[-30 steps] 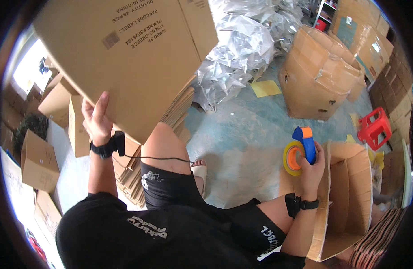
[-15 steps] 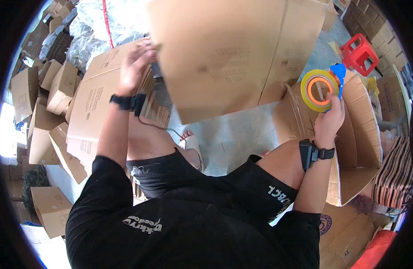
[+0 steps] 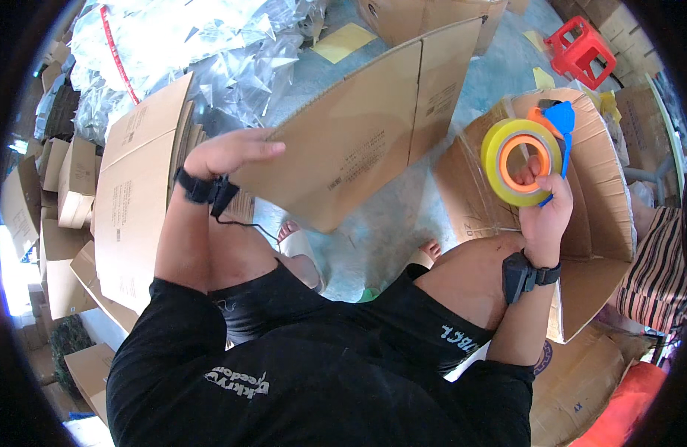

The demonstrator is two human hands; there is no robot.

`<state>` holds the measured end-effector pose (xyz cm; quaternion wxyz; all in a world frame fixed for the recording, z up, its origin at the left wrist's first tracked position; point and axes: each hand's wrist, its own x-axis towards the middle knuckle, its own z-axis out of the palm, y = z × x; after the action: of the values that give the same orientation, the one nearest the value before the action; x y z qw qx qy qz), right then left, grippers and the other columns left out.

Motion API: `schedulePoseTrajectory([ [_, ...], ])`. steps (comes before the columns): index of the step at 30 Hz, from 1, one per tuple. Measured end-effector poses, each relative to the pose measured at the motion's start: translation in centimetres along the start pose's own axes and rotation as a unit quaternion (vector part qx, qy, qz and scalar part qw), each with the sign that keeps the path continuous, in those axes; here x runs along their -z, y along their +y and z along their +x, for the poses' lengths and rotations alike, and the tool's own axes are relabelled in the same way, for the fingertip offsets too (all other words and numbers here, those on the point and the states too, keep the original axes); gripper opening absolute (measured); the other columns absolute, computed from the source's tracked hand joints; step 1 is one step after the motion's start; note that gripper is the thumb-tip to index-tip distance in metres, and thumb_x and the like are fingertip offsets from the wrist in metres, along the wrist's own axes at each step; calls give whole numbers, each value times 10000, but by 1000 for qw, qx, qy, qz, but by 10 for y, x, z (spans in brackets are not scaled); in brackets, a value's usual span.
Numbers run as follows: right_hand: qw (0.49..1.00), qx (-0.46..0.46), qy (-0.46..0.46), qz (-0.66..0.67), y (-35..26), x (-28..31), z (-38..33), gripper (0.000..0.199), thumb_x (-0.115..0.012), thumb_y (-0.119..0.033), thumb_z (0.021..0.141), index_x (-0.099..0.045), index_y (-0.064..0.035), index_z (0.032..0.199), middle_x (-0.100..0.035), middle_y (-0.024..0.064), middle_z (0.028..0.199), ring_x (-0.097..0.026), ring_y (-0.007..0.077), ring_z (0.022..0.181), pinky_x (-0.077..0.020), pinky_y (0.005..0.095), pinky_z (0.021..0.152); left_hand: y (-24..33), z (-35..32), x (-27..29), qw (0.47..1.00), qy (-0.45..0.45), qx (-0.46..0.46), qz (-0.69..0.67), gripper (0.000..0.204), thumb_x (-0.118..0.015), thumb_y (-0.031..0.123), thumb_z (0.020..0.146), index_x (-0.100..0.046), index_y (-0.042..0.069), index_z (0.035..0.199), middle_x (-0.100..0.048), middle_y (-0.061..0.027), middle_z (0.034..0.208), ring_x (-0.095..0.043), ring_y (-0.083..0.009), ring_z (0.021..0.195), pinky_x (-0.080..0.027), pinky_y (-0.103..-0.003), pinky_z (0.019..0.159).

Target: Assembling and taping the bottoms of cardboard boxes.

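Observation:
A flattened cardboard box [image 3: 358,141] stands tilted in front of me, left of the middle, its lower corner near the floor. My left hand [image 3: 238,151] grips its left edge, thumb along the near face; the other fingers are partly hidden. On the right, my right hand [image 3: 545,201] holds a tape dispenser [image 3: 559,119] with a blue part and orange hub. A wide roll of yellow tape [image 3: 500,160] is mounted on it, and some fingers reach into the hub. The dispenser is over an open cardboard carton [image 3: 477,179].
Several flattened boxes [image 3: 135,171] lean in a stack by my left leg. Clear plastic wrapping [image 3: 243,82] is heaped beyond them. A red stool [image 3: 580,52] stands at the far right, and a person's striped garment [image 3: 653,276] shows at the right edge.
The flattened box has swung lower and tilted away, showing more floor beyond it. My left hand has moved down slightly along with it. The tape dispenser has turned and shifted slightly left.

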<state>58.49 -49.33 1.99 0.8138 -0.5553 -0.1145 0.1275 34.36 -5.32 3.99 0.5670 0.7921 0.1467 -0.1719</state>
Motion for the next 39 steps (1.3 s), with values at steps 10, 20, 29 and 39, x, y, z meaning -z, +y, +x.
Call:
schedulePoseTrajectory([
  [10, 816, 156, -451, -327, -5, -89, 3, 559, -738, -97, 628, -643, -2, 1170, -579, 199, 1308, -623, 297, 1160, -472, 392, 1005, 15, 22, -101, 979, -129, -159, -5, 900, -438, 569, 1050, -195, -149, 1535, -464, -343, 1440, -485, -359, 1360, -388, -377, 1123],
  [20, 755, 138, -490, -413, 5, -121, 10, 435, -681, -29, 670, -603, -32, 1097, -408, 216, 1564, -599, 450, 1186, -518, 437, 928, 7, 18, -82, 978, -115, -117, -127, 836, -476, 546, 1038, -281, -89, 1544, -472, -245, 1486, -460, -287, 1373, -342, -371, 1155],
  [29, 727, 94, -516, -443, 7, -142, 9, 422, -732, -77, 641, -621, -52, 1047, -530, 160, 1219, -632, 393, 937, -526, 407, 804, 2, 19, -37, 972, 97, -187, -105, 670, -496, -18, 771, -505, -39, 1441, -612, -138, 1334, -636, -179, 1080, -510, -335, 961],
  [39, 700, 110, -548, -444, -23, -134, -42, 365, -757, -126, 722, -621, -56, 1053, -537, 144, 1128, -640, 411, 873, -544, 477, 742, -1, -18, 4, 886, 432, -163, -48, 576, -487, -112, 704, -676, 55, 1222, -404, 44, 846, -413, -30, 641, -393, -183, 559],
])
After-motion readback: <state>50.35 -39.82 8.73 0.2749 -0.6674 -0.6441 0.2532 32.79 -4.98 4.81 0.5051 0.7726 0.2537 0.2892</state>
